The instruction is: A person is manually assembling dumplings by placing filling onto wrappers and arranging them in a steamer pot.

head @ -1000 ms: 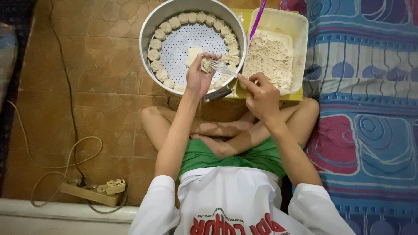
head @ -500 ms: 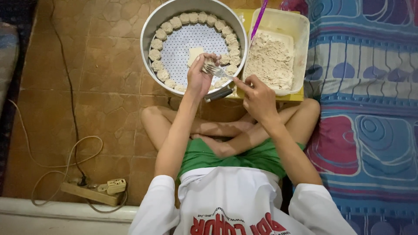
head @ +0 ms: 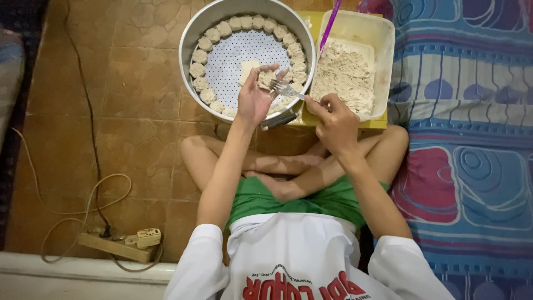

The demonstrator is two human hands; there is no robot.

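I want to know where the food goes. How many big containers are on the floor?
2: a round metal pan holding a ring of dumplings on the left, and a rectangular white plastic tub of filling to its right.

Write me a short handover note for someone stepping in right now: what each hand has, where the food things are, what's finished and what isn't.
Left hand: cupped over the round metal tray, holding a filled dumpling.
Right hand: gripping a fork, tines at the dumpling.
Filling: in the pale rectangular tub right of the tray, a purple-handled utensil standing in it.
Wrapper: one pale square lies on the tray's dotted floor.
Done: a ring of shaped pieces lines most of the tray's rim.
Left: the tray's middle is bare, plenty of filling remains, the piece in hand is not yet placed.
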